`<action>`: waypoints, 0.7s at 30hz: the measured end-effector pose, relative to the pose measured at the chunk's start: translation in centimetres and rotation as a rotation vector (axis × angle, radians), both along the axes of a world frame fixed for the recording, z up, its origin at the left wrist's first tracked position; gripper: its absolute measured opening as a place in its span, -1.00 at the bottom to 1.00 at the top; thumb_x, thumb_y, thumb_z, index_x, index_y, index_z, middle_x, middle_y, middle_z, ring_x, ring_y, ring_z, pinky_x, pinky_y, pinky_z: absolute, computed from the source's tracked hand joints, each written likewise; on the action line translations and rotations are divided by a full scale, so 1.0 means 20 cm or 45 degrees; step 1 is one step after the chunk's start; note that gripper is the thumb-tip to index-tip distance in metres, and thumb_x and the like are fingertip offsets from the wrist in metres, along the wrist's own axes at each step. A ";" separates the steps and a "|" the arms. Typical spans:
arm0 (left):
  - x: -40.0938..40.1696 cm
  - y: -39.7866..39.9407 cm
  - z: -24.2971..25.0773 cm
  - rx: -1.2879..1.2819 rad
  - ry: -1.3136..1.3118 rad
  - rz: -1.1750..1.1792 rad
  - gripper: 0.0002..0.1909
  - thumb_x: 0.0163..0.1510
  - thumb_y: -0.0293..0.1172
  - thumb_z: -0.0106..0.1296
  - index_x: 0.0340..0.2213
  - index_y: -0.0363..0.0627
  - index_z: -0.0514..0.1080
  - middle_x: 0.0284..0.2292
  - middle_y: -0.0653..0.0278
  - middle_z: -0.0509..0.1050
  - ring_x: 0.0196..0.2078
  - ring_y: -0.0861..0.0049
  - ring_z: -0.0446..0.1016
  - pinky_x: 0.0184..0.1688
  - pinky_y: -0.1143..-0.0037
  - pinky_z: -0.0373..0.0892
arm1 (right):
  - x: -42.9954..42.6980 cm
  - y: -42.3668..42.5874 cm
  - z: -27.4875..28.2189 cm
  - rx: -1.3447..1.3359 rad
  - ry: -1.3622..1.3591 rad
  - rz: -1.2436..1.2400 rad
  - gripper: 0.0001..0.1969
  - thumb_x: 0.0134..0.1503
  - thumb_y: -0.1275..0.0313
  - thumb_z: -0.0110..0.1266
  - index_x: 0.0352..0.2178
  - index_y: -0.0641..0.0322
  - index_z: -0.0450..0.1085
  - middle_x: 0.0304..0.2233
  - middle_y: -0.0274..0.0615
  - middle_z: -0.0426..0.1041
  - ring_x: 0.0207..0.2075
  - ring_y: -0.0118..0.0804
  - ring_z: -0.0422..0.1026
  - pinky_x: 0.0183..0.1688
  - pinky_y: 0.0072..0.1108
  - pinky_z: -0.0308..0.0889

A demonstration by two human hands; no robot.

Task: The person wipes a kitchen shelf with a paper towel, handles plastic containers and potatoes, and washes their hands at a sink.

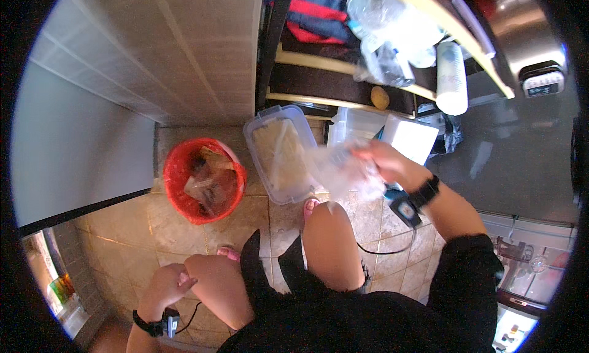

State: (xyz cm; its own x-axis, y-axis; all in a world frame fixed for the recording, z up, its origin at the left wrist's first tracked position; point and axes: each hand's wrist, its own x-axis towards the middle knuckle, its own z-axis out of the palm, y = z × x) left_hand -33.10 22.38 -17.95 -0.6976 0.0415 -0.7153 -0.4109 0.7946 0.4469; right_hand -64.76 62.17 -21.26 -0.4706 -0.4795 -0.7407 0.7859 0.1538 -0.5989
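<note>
My right hand (379, 157) grips a crumpled clear plastic bag (338, 171), blurred by motion. The bag hangs over the right edge of a clear plastic tub (280, 162), which holds something pale beige under plastic wrap. My left hand (175, 284) rests against my left knee with its fingers curled and partly hidden; no object shows in it. Left of the tub stands a red bin (172, 182), lined with a red bag and holding plastic wrappers and other waste.
A shelf rack (317, 60) ahead bears plastic bags, a white cylinder (451, 81) and a roundish yellow item (380, 97). Beneath it sit another clear container (352, 127) and a white box (409, 136). A dark glossy panel (515, 155) borders the right; tiles (179, 242) cover the floor.
</note>
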 end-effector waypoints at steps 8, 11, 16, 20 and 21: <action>0.26 0.12 -0.39 -0.068 0.854 0.108 -0.91 -0.32 -0.51 -0.05 -0.65 -0.18 0.26 -0.62 0.09 0.30 -0.56 0.15 0.27 -0.53 0.36 0.21 | -0.73 -0.07 -0.51 1.369 1.828 -0.068 -0.70 -0.04 0.41 -0.17 -0.22 0.27 0.24 -0.24 0.06 0.29 -0.27 -0.02 0.31 -0.25 -0.44 0.24; 0.42 0.15 -0.47 -0.162 1.007 0.226 -0.88 -0.36 -0.51 -0.04 -0.65 -0.17 0.25 -0.60 0.06 0.29 -0.56 0.13 0.27 -0.55 0.39 0.20 | -0.80 -0.14 -0.82 1.575 2.127 0.262 -0.58 0.00 0.24 -0.27 -0.11 0.18 0.17 -0.02 0.11 0.05 0.02 0.02 0.03 0.01 -0.34 0.00; 0.50 0.18 -0.37 -0.220 1.025 0.061 -0.77 -0.21 -0.54 -0.06 -0.43 -0.08 0.18 -0.63 0.22 0.30 -0.61 0.30 0.27 -0.53 0.36 0.18 | -0.84 -0.42 -1.02 1.513 1.617 0.593 -0.45 0.05 0.05 -0.50 0.01 0.15 -0.03 0.06 0.09 -0.18 0.10 0.15 -0.32 0.02 0.00 -0.34; 0.53 0.18 -0.42 -0.243 1.029 0.083 -0.73 -0.21 -0.52 -0.05 -0.38 -0.03 0.19 -0.61 0.22 0.30 -0.61 0.31 0.26 -0.55 0.38 0.19 | -0.82 -0.66 -1.04 1.389 2.021 1.040 -0.53 0.05 0.18 -0.44 -0.09 0.24 0.12 0.06 0.09 -0.14 0.09 0.19 -0.28 -0.05 0.13 -0.32; 0.53 0.18 -0.41 -0.252 1.019 0.080 -0.73 -0.21 -0.52 -0.05 -0.38 -0.03 0.19 -0.61 0.22 0.30 -0.61 0.31 0.26 -0.55 0.38 0.19 | -0.72 -0.76 -1.01 1.411 2.083 1.168 -0.55 0.04 0.21 -0.44 -0.12 0.26 0.15 0.06 0.06 -0.14 0.09 0.17 -0.26 -0.02 0.08 -0.30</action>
